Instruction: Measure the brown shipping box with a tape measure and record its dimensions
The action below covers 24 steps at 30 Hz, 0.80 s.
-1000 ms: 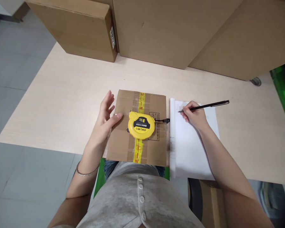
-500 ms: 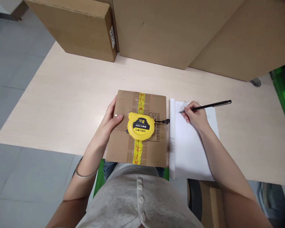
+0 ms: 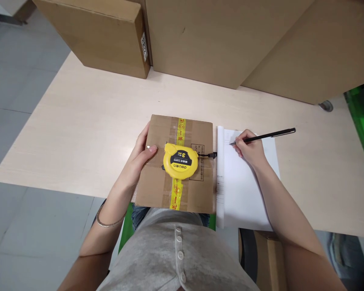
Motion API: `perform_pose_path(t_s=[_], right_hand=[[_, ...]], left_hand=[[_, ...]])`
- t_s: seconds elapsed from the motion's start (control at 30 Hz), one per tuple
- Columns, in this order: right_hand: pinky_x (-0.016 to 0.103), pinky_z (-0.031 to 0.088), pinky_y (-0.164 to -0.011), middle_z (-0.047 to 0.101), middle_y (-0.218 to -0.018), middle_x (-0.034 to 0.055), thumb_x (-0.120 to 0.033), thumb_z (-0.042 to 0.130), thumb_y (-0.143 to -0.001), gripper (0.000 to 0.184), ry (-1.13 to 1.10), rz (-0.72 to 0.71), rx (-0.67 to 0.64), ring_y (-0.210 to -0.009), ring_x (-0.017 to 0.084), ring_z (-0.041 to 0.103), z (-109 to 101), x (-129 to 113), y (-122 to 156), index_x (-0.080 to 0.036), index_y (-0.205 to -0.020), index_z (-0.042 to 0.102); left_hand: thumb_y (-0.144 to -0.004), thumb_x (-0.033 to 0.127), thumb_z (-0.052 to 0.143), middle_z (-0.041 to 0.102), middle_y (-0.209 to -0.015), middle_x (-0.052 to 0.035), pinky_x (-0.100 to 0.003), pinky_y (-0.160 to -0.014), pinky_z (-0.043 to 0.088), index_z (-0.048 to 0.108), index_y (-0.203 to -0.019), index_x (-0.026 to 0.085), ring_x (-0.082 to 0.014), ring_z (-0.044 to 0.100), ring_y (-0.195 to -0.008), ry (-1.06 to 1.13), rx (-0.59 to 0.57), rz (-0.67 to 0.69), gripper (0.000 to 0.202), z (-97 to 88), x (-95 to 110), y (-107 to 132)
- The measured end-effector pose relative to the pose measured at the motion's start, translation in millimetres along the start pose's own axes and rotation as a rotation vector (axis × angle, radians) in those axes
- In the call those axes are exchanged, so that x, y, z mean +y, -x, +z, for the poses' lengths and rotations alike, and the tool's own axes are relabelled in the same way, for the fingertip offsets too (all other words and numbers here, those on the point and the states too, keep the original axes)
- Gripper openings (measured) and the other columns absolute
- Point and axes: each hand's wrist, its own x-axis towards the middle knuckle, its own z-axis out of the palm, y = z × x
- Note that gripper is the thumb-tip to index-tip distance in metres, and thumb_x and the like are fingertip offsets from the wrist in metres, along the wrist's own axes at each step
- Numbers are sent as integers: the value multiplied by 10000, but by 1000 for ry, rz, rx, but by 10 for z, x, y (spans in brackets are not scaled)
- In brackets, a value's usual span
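Note:
My left hand (image 3: 140, 155) grips the left side of a small cardboard box (image 3: 151, 184), its thumb on the top face and the other fingers hidden behind the edge. On the box lies a yellow tape measure (image 3: 180, 161) with a black label and a black wrist strap reaching right. Yellow printed tape runs down the middle of the box. My right hand (image 3: 249, 148) is closed around a slim black pen (image 3: 269, 134), its tip at the upper left of a white paper pad (image 3: 245, 194). Faint marks show near the tip. The pad's left edge is rolled over.
The pale wooden table (image 3: 87, 121) extends to both sides. A flat cardboard box (image 3: 109, 40) and large cardboard panels (image 3: 200, 40) stand along its back. A round metal fitting (image 3: 326, 106) is at the back right. Another cardboard box (image 3: 268, 258) sits below the front edge.
The pen tip has shifted very slightly on the paper. My left hand, the box and the tape measure look nearly unmoved.

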Motion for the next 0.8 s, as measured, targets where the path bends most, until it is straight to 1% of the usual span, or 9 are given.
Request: perform_pose_path(t_s=[0.1,0.17,0.3,0.37,0.5,0.63,0.73,0.8], right_hand=[[227,310,-306,554,-461,-60,-339,798,-742,320,3,6,-12,-320,88,405,2,-9,5,-270,-648,500],[230,314,-308,559,-468,-57,-352,802,-741,334,2,5,-13,-324,91,410,6,-13,6,-273,-649,491],[231,267,-302,510,-431,-68,-367,784,-754,353,4,-5,2,-305,88,363,10,3,1,-281,-643,461],[231,255,-305,498,-428,-69,-363,773,-768,338,13,-12,22,-310,90,354,5,24,-6,-282,-642,470],[230,285,-339,518,-471,-52,-334,809,-731,330,40,-31,40,-375,98,402,-17,68,-24,-271,-624,503],[237,311,-359,508,-468,-45,-341,785,-763,322,50,-27,45,-398,114,418,-33,81,-39,-273,-629,501],[238,298,-355,491,-462,-46,-323,795,-751,331,60,-22,48,-400,117,411,-32,67,-41,-276,-625,493],[243,275,-346,477,-448,-49,-342,780,-762,335,61,-12,42,-385,118,394,-26,48,-35,-282,-630,478]], left_hand=[[-962,452,690,432,-1757,28,-583,-1361,350,471,-1621,387,-396,358,-1648,9,13,2,697,5,-6,-6],[-974,451,676,425,-1760,31,-576,-1358,356,462,-1625,390,-391,358,-1649,0,5,10,688,3,-17,-4],[-1005,458,638,409,-1768,33,-574,-1341,380,433,-1635,412,-382,369,-1645,-21,-13,21,664,-6,-34,5],[-1007,470,636,412,-1767,32,-578,-1338,383,438,-1630,418,-384,379,-1640,-23,-12,20,655,-5,-33,6],[-1000,462,641,413,-1766,25,-584,-1344,373,442,-1632,405,-391,375,-1641,-19,-10,19,665,5,-15,3],[-991,441,644,420,-1763,12,-584,-1344,373,447,-1633,379,-390,379,-1639,-7,8,4,674,11,-5,11],[-1001,453,635,415,-1766,19,-579,-1340,380,444,-1629,392,-385,377,-1641,-21,0,16,660,7,-15,14],[-1007,472,627,414,-1766,25,-588,-1337,381,445,-1624,409,-389,368,-1644,-31,-9,27,646,4,-25,10]])
